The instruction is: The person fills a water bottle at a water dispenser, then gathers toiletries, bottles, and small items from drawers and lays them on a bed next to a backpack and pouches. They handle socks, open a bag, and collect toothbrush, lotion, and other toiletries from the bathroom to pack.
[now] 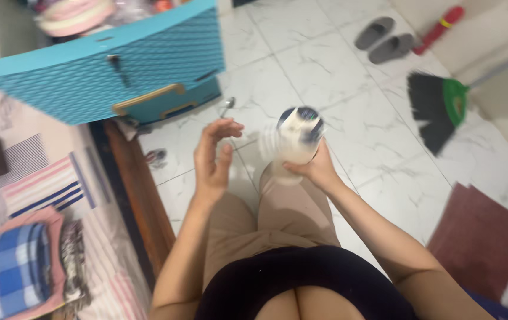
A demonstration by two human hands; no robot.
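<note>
Two bare hands work over a white marble-tiled floor (349, 95) as a person sits on a bed edge. At centre frame the right hand (316, 169) grasps a blurred white container with a dark cap (297, 139) from below, fingers wrapped around its base; the left hand (212, 160), at nine o'clock of it, hangs released, palm turned inward, touching nothing. Likely light, rigid and smooth plastic, the container seems best gripped around its body. A teal basket (100, 71) sits at eleven o'clock, a broom (437, 109) at two o'clock, grey slippers (384, 40) at one o'clock.
</note>
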